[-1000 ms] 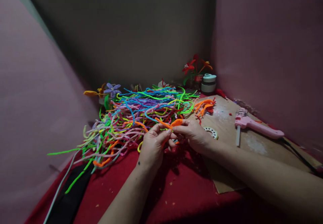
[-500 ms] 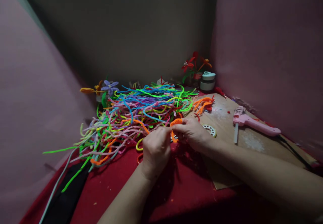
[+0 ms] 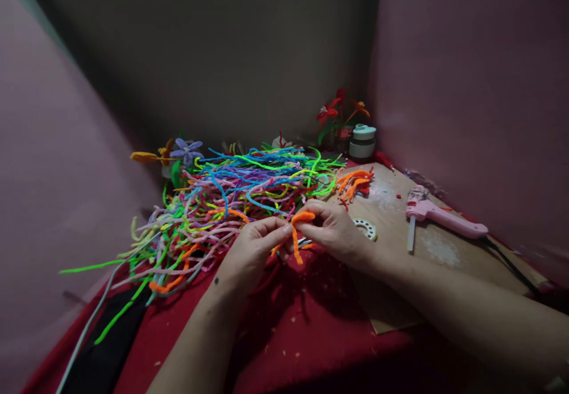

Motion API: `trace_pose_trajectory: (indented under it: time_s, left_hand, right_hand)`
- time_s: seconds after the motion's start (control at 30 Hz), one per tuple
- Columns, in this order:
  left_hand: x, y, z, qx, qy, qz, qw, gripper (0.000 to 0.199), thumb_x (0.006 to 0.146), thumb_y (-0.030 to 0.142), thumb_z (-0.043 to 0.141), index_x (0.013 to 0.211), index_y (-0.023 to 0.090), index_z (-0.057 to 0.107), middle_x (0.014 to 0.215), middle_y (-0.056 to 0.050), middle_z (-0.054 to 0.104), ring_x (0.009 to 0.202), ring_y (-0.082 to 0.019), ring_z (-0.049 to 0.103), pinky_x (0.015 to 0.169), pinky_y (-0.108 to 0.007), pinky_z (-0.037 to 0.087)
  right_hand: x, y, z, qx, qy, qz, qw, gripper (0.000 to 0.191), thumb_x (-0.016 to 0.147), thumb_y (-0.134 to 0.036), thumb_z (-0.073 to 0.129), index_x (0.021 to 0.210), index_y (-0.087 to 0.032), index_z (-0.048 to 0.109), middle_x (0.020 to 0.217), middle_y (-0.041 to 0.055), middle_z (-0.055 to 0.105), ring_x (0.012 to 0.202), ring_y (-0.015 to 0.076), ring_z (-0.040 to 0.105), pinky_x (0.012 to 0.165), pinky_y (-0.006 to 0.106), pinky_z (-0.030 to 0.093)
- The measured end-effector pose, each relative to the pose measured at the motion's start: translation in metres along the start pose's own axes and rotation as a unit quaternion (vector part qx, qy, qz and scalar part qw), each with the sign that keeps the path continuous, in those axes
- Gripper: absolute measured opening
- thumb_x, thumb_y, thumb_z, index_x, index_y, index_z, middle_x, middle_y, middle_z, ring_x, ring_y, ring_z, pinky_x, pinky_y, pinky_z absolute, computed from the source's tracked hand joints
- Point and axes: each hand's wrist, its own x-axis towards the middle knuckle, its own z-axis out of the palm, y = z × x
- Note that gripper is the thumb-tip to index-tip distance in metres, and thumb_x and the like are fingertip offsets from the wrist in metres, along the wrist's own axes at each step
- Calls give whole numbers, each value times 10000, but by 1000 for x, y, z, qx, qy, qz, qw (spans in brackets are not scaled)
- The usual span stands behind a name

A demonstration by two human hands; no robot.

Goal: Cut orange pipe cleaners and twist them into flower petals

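Between my two hands is a bent orange pipe cleaner (image 3: 297, 246), with a loop at its top and one end hanging down. My left hand (image 3: 253, 246) pinches it from the left, thumb on top. My right hand (image 3: 335, 228) grips the loop from the right with thumb and fingers. Both hands are just in front of a big heap of many-coloured pipe cleaners (image 3: 267, 175). Partly hidden behind the fingers lies a shiny metal tool (image 3: 304, 242), whose kind I cannot make out.
On a brown board (image 3: 400, 287) at the right lie a pink glue gun (image 3: 444, 216), a white ring with holes (image 3: 365, 228) and a bunch of orange pipe cleaners (image 3: 354, 183). Behind stand a lidded jar (image 3: 363, 142), red flowers (image 3: 328, 111) and a purple flower (image 3: 186, 151).
My left hand has turned so its thumb and fingers show, and it has moved slightly left. The orange pipe cleaner's hanging end is more visible. The whole view has shifted a little.
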Motion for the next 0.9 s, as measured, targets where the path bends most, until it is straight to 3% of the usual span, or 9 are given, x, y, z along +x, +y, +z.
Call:
trace_pose_trajectory:
  time_s: [0.13,0.27,0.33,0.47,0.53,0.6,0.73,0.77,0.9]
  left_hand:
    - [-1,1,2,23,18,-12,1000,199,756,314,608,700,127,571,549,50,454,475,-43,346,470,-177,255]
    - [-3,1,9,205,85,69,973,151,776,261,543,683,142,554,565,35,476,506,-75,389,511,-210,291]
    - [-4,-2,15,403,142,195,883,156,799,212,500,669,151,562,603,5,534,580,-115,464,599,-256,338]
    - [-7,-9,28,700,174,351,597,223,853,141,426,711,150,597,637,-36,571,639,-173,513,739,-367,343]
    - [-7,-11,31,732,168,356,556,227,861,127,414,763,147,618,661,-45,589,657,-184,531,788,-395,341]
    - [-7,-10,29,697,171,334,611,233,866,165,428,759,158,635,687,-52,609,699,-191,552,818,-403,345]
    - [-5,-1,10,363,141,169,905,263,853,349,475,901,178,669,913,-68,681,869,-204,601,821,-340,413]
    - [-4,2,4,252,109,102,956,331,865,394,438,951,171,666,945,-72,690,894,-210,612,818,-335,431]
    - [-5,9,-9,71,-9,-15,997,431,855,451,425,899,105,679,805,-99,707,802,-210,644,788,-326,460]
  right_hand:
    - [-5,-1,-1,-109,-21,-125,986,102,793,-148,510,730,-128,587,693,26,523,649,115,475,609,238,376]
    - [-9,-5,0,-144,-6,-107,984,127,799,-152,482,712,-126,571,684,31,516,636,119,453,595,247,355]
    - [-10,-6,3,-128,6,-35,991,123,775,-156,488,675,-135,557,652,12,502,617,113,436,581,246,338]
    - [-7,-2,6,65,-8,180,981,95,691,-169,505,598,-153,500,538,-45,425,497,76,356,477,224,276]
    - [-3,2,6,175,-33,282,943,129,650,-168,500,539,-170,433,451,-76,330,401,56,249,401,225,183]
    - [0,2,2,219,-40,330,917,189,618,-165,522,496,-182,378,398,-91,281,357,46,194,375,231,127]
    - [6,-5,-7,173,-59,283,942,159,624,-191,580,503,-151,485,403,-70,375,372,45,280,390,222,175]
    - [6,-6,-8,162,-76,270,946,134,633,-198,583,527,-144,521,415,-64,400,381,48,301,396,222,191]
    - [7,-8,-11,143,-126,237,953,76,652,-200,584,647,-130,615,489,-50,493,422,54,357,433,216,247]
